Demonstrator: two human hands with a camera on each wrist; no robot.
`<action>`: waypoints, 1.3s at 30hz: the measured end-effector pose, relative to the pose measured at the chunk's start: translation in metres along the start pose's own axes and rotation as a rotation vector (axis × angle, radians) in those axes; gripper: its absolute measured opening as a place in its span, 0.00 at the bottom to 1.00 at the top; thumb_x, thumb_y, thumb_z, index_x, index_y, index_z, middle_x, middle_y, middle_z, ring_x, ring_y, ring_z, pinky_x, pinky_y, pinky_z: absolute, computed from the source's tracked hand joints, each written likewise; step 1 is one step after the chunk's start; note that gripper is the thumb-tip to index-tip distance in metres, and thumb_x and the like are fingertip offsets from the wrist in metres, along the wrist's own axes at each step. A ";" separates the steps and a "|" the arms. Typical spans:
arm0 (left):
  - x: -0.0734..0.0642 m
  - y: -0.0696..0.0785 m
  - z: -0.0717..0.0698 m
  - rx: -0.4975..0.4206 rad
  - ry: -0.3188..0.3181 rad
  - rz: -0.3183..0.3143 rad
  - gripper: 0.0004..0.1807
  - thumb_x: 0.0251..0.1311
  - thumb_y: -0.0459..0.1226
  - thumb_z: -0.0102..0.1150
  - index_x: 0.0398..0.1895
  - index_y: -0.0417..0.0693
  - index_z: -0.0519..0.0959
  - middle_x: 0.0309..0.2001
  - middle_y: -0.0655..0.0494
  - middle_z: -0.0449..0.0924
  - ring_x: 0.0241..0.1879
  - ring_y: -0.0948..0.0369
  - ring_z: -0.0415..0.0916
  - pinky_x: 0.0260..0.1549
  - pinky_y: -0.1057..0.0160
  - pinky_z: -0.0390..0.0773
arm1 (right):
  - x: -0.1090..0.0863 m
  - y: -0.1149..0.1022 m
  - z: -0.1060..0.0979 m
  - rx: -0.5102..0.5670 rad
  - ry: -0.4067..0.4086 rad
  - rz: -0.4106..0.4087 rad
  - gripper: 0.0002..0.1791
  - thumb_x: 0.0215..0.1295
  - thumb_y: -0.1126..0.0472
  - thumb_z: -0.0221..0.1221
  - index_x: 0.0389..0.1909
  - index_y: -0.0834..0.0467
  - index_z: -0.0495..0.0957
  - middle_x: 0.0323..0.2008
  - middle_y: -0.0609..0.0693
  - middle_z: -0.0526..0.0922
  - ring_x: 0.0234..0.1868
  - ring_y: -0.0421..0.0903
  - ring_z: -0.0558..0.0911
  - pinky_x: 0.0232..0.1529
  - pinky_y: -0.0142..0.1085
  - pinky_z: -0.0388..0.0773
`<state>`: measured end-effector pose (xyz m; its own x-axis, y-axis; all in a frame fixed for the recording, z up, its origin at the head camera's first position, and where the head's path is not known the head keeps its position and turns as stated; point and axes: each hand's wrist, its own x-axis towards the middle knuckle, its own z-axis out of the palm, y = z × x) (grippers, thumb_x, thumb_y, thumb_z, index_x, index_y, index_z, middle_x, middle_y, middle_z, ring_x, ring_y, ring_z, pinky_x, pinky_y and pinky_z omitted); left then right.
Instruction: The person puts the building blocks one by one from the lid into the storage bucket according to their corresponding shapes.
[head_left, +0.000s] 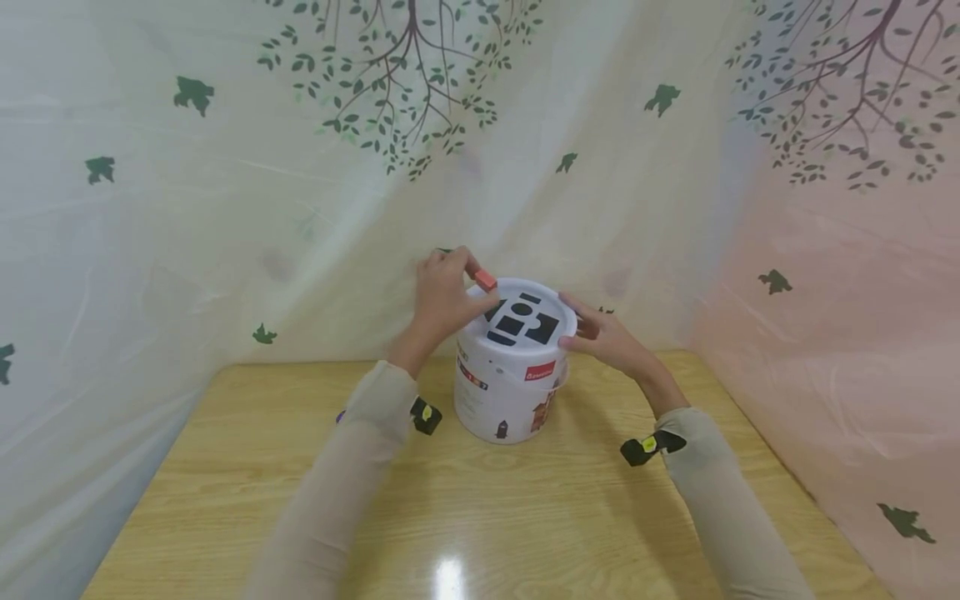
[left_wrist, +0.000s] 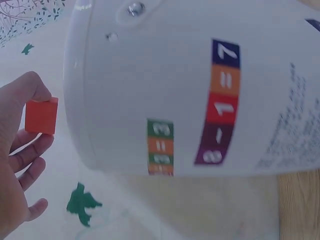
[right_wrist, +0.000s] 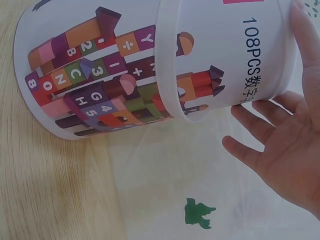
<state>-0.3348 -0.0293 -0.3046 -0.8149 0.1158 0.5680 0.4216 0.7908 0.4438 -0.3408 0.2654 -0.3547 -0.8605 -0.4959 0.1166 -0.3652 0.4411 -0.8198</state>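
Room: A thin curtain [head_left: 225, 208] with green trees and birds hung all around, close behind the table and close on both sides.
Table: One wooden table [head_left: 480, 500] lay under the arms. It had lots of bare wood in front, toward the person, and little room at the back, where the curtain came down.
Bucket: One white bucket [head_left: 510, 392] stood upright near the back of the table. Its lid [head_left: 525, 321] was on, with black shape holes cut in it. What was inside could not be seen.
Right hand: The right hand [head_left: 603, 337] lay flat and loose, fingers straight, against the right side of the lid rim. It gripped nothing.
Left hand: The left hand [head_left: 442, 296] pinched the block between thumb and fingertips.
Block: One small orange block [head_left: 485, 280] was held just above the left back edge of the lid, near the holes.
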 end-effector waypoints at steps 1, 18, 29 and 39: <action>0.003 0.004 0.002 -0.004 -0.008 -0.011 0.20 0.52 0.47 0.73 0.40 0.48 0.74 0.42 0.48 0.83 0.48 0.52 0.68 0.56 0.49 0.66 | 0.000 0.000 0.000 0.002 0.000 0.003 0.48 0.69 0.52 0.65 0.82 0.48 0.47 0.81 0.52 0.55 0.76 0.64 0.65 0.68 0.61 0.68; 0.027 0.030 0.047 0.065 -0.123 -0.097 0.23 0.60 0.54 0.68 0.47 0.49 0.75 0.50 0.53 0.75 0.54 0.54 0.66 0.58 0.52 0.68 | 0.001 0.002 0.003 0.031 -0.014 0.002 0.48 0.69 0.51 0.64 0.82 0.45 0.47 0.81 0.53 0.54 0.75 0.66 0.64 0.68 0.62 0.67; 0.030 0.033 0.059 0.176 -0.177 -0.110 0.25 0.62 0.57 0.65 0.48 0.48 0.76 0.52 0.50 0.73 0.57 0.52 0.65 0.59 0.52 0.69 | 0.001 0.004 0.003 0.024 -0.001 -0.001 0.47 0.70 0.51 0.64 0.82 0.42 0.47 0.81 0.52 0.55 0.75 0.65 0.65 0.68 0.62 0.68; 0.031 0.038 0.065 0.297 -0.209 -0.080 0.27 0.64 0.60 0.62 0.48 0.48 0.76 0.54 0.50 0.73 0.57 0.53 0.65 0.60 0.52 0.69 | 0.001 0.008 0.001 0.032 -0.006 -0.019 0.47 0.71 0.53 0.63 0.82 0.43 0.46 0.81 0.54 0.54 0.75 0.66 0.64 0.68 0.62 0.68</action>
<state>-0.3696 0.0437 -0.3149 -0.9169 0.1427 0.3726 0.2449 0.9385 0.2433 -0.3441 0.2684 -0.3618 -0.8515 -0.5082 0.1289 -0.3695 0.4074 -0.8352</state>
